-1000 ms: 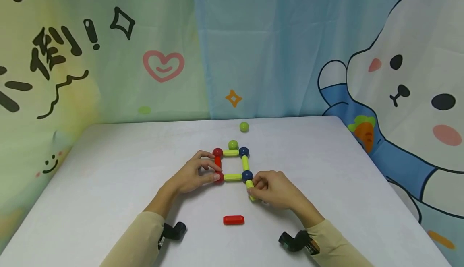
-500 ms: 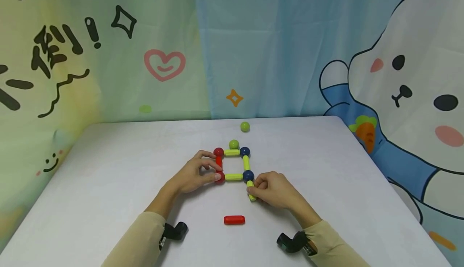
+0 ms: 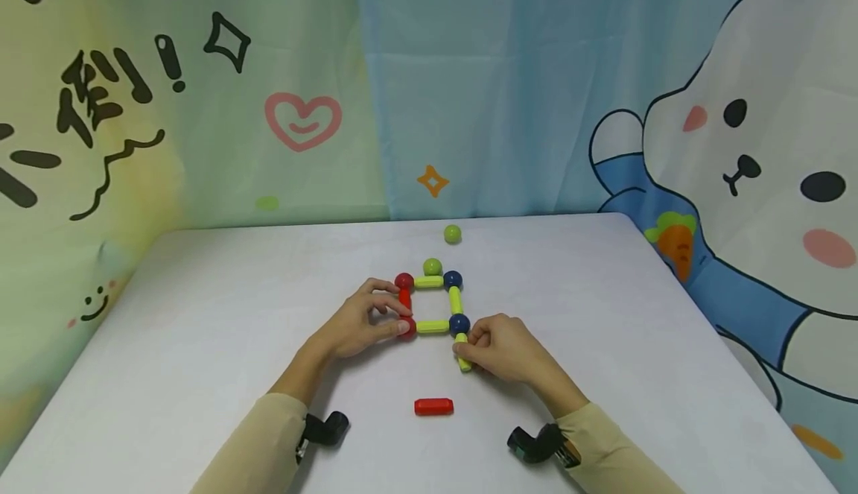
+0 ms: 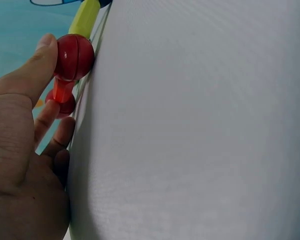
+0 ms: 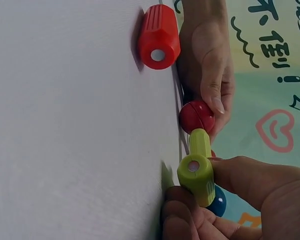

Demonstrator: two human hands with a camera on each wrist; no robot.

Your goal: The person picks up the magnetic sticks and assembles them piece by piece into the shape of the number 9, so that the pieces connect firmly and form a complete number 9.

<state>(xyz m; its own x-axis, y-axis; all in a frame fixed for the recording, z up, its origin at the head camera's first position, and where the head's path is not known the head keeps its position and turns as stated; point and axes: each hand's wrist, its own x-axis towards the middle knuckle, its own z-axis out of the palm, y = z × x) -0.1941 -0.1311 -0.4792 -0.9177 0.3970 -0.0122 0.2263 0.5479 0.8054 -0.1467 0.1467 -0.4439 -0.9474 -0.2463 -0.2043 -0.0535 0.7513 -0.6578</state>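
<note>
A square of magnetic rods and balls lies on the white table point(image 3: 268, 293). Its left side has two red balls point(image 3: 404, 282) joined by a red rod point(image 3: 405, 299); on its right are two blue balls point(image 3: 459, 324). Yellow-green rods point(image 3: 432, 326) form the other sides. My left hand point(image 3: 358, 320) holds the square's left side, thumb on the near red ball point(image 4: 76, 57) and fingers by the red rod. Between thumb and fingers, my right hand point(image 3: 508, 347) pinches a yellow-green rod point(image 5: 196, 175) that extends from the near blue ball towards me.
A loose red rod point(image 3: 433, 407) lies nearer to me. One green ball point(image 3: 432, 267) sits at the square's far side, and another green ball point(image 3: 452, 234) near the table's back edge. A printed curtain point(image 3: 496, 106) hangs behind the table.
My right hand has shifted slightly left, its thumb now farther across the yellow-green rod. That rod points a little more straight towards me. The left hand keeps its place on the square.
</note>
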